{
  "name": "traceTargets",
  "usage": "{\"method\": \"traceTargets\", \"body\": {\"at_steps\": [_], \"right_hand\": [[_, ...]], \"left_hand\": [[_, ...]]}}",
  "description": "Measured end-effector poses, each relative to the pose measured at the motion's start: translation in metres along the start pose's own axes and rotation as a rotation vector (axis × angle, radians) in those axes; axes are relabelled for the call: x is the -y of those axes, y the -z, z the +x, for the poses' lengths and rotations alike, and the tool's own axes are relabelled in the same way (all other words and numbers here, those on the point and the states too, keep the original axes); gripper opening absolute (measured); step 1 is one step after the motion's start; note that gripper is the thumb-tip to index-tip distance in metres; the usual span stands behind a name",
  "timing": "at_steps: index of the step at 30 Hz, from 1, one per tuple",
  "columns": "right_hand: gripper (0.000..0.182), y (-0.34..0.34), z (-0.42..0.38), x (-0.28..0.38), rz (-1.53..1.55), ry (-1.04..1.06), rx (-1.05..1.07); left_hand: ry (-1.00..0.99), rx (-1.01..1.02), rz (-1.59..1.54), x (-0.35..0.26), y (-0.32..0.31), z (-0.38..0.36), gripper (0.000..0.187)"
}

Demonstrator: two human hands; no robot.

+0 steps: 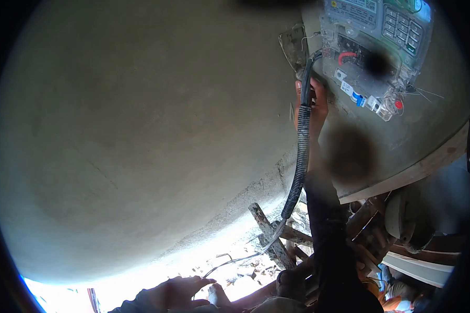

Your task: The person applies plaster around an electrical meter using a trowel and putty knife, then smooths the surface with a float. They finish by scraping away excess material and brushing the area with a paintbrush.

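Note:
My right hand (318, 101) is closed round the upper part of a dark cable, just below the electricity meter. A black corrugated conduit (301, 151) sleeves that cable and hangs down in front of my dark sleeve. At its lower end, the grey cable (273, 239) comes out and runs left toward my left hand (177, 292). That hand is in shadow at the bottom edge, its fingers bent around the thin cable. The electricity meter (373, 39) has a keypad and a clear cover, with a red wire (346, 56) inside and loose thin wires at its lower corner.
A plastered wall (141, 130) fills the left and centre. Rough crossed timbers (274, 235) stand below the conduit, with rubble (240, 266) beyond. A wooden edge (407, 175) borders the wall at right. Another person (397, 297) is partly visible at the lower right.

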State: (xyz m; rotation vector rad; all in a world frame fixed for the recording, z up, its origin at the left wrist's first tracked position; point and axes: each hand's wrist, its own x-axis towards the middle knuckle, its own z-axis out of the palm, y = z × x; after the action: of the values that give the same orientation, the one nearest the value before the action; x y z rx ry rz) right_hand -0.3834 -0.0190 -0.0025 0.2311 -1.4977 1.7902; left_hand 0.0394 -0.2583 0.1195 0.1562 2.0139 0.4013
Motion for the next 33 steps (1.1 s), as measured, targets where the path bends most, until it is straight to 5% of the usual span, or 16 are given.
{"method": "traceTargets", "body": {"at_steps": [9,13,14,15,17,33], "right_hand": [[0.028,0.028,-0.050,-0.068,-0.042,0.074,-0.016],[0.026,0.029,-0.033,0.001,-0.048,0.121,-0.077],[0.031,0.024,-0.025,0.017,-0.010,-0.093,-0.036],[0.031,0.017,-0.015,0.007,-0.014,-0.093,-0.037],[0.037,0.001,0.004,-0.015,0.021,0.247,-0.054],[0.034,0.003,0.005,-0.008,0.231,0.160,0.032]], "left_hand": [[-0.009,-0.077,-0.097,0.017,-0.023,-0.001,0.067],[0.027,-0.017,-0.095,0.005,-0.008,-0.002,0.067],[0.031,-0.005,-0.099,0.008,-0.012,-0.004,0.067],[0.026,-0.021,-0.111,0.013,-0.016,-0.003,0.067],[0.013,-0.047,-0.121,0.012,-0.011,0.000,0.067],[-0.075,-0.053,-0.059,0.005,-0.001,0.006,0.066]]}}
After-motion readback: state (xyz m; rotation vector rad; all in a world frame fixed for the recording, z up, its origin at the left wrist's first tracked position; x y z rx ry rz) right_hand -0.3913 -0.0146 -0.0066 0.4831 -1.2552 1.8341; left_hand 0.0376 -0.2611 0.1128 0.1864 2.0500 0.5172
